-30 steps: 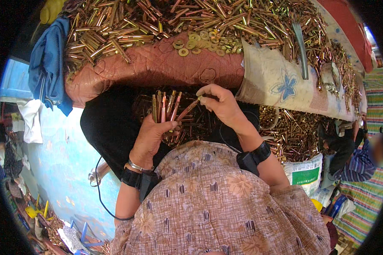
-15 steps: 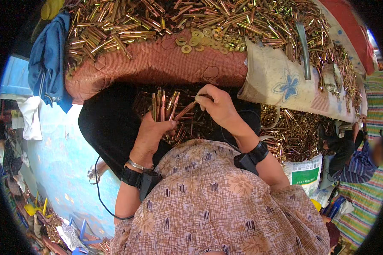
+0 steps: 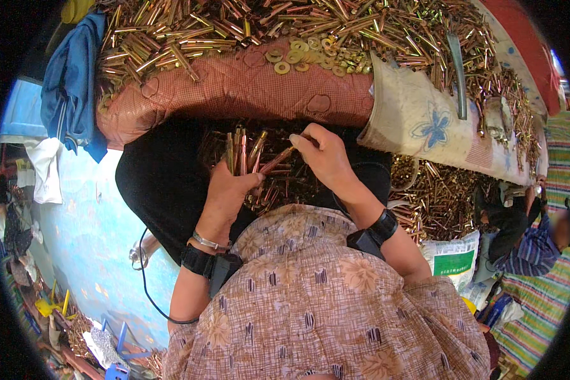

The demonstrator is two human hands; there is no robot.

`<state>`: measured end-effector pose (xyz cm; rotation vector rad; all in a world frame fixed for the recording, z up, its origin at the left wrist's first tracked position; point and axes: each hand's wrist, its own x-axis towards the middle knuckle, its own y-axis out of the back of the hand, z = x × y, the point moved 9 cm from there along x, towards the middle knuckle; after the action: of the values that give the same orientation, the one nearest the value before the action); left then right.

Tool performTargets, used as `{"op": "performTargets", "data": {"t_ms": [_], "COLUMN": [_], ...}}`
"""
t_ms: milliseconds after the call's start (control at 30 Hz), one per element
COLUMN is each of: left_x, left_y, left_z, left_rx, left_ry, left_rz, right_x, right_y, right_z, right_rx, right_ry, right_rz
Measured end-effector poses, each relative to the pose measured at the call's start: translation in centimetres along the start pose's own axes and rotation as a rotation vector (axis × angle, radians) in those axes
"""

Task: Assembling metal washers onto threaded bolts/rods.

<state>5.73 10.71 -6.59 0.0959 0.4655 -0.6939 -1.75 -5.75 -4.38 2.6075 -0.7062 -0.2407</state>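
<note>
My left hand (image 3: 227,193) is closed round a bunch of brassy sleeve anchor bolts (image 3: 237,152), which stand up from its fingers. One more anchor bolt (image 3: 276,162) slants between the two hands, its lower end by my left thumb. At its upper end my right hand (image 3: 326,155) pinches with thumb and forefinger. Whether a small part sits in that pinch is too small to tell. Below both hands, a heap of similar metal pieces (image 3: 275,195) lies in my lap, partly hidden by the hands.
Ahead, a padded red cloth edge (image 3: 234,95) borders a large pile of anchor pieces (image 3: 259,25). Flat washers (image 3: 282,66) and small nuts (image 3: 362,61) lie along it. A metal strip (image 3: 457,76) rests at right. Another pile (image 3: 443,196) and a white sack (image 3: 451,256) are beside me; a person (image 3: 532,247) sits beyond.
My right hand's fingers have shifted slightly at the slanted anchor bolt's upper end. The left hand keeps its bunch in nearly the same place. The view has tilted a little.
</note>
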Motion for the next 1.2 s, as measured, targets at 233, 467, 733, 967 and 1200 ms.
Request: {"op": "performTargets", "data": {"t_ms": [233, 467, 733, 967, 1200], "left_x": [0.0, 0.1, 0.2, -0.1, -0.1], "left_y": [0.0, 0.4, 0.1, 0.4, 0.2], "left_z": [0.1, -0.2, -0.1, 0.1, 0.6], "left_rx": [0.145, 0.203, 0.172, 0.139, 0.216], "left_ry": [0.036, 0.042, 0.004, 0.012, 0.033], "left_rz": [0.025, 0.032, -0.002, 0.035, 0.033], "right_x": [-0.1, -0.4, -0.2, -0.2, 0.0], "right_y": [-0.9, -1.1, -1.4, -1.2, -1.6], "right_z": [2.0, 1.9, 1.4, 1.5, 1.9], "right_rx": [0.208, 0.337, 0.239, 0.423, 0.198], "right_ry": [-0.187, -0.269, -0.09, -0.159, -0.239], "right_rz": [-0.041, -0.086, -0.09, -0.082, -0.156]}}
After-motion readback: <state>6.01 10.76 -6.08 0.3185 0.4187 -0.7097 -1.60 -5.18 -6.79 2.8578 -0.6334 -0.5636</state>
